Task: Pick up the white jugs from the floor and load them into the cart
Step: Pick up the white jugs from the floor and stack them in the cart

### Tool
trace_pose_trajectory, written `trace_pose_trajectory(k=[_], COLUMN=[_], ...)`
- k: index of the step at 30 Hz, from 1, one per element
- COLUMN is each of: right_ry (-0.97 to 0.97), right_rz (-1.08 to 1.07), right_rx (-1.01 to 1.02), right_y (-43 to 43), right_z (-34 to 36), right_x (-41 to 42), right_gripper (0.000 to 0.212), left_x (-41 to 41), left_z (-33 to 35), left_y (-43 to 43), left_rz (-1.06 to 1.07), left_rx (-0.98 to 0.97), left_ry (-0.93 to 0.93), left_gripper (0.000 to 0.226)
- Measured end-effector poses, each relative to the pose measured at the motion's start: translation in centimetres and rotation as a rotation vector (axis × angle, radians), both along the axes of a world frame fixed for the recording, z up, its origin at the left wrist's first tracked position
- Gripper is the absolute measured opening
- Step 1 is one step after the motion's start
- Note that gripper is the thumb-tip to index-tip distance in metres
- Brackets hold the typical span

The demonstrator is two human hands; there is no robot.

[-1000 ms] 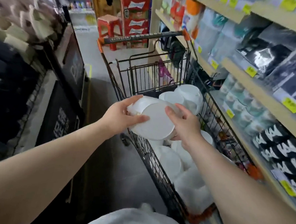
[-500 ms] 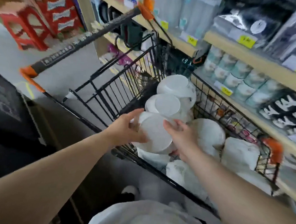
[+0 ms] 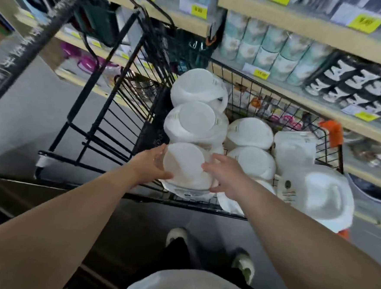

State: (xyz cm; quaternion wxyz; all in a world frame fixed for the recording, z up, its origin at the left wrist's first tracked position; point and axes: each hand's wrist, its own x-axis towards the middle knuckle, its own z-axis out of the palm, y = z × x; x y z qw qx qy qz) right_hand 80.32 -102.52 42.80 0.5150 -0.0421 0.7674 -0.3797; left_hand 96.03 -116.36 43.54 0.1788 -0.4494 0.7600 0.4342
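1. Gripping a white jug [image 3: 183, 164], the left hand [image 3: 148, 166] wraps fingers and thumb round its left side.
2. Right hand [image 3: 225, 174]: fingers spread over the jug's right edge, thumb beneath, holding it too.
3. The white jug lies on its side, flat base facing up, just inside the near wall of the cart [image 3: 109, 125], above another jug; contact cannot be judged.
4. Other jugs [image 3: 250, 132] fill the basket, packed against each other.
5. The cart stands beside a shelf [image 3: 306, 28] carrying yellow price tags.

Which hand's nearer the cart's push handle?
Left. Left hand holds the white jug's side facing the push handle; right hand holds its opposite side, farther away.
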Motion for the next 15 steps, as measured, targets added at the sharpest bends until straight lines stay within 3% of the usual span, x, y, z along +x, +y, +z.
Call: trace_pose_trajectory(k=[6, 11, 15], right_ry=[0.312, 0.673, 0.795], right_rz=[0.167, 0.118, 0.026], right_rx=[-0.080, -0.207, -0.227], right_y=[3.2, 10.1, 18.5], right_z=[3.6, 8.0, 11.2], right_x=[-2.2, -6.7, -11.0], right_gripper=[0.037, 0.025, 0.026], left_x=[-2.6, -8.0, -14.5], left_z=[3.1, 6.9, 10.3], left_y=[2.1, 7.3, 14.9], left_rz=[-0.051, -0.128, -0.198], left_rx=[-0.226, -0.308, -0.266], left_ry=[0.028, 0.308, 0.507], left_gripper=[0.054, 0.033, 0.032])
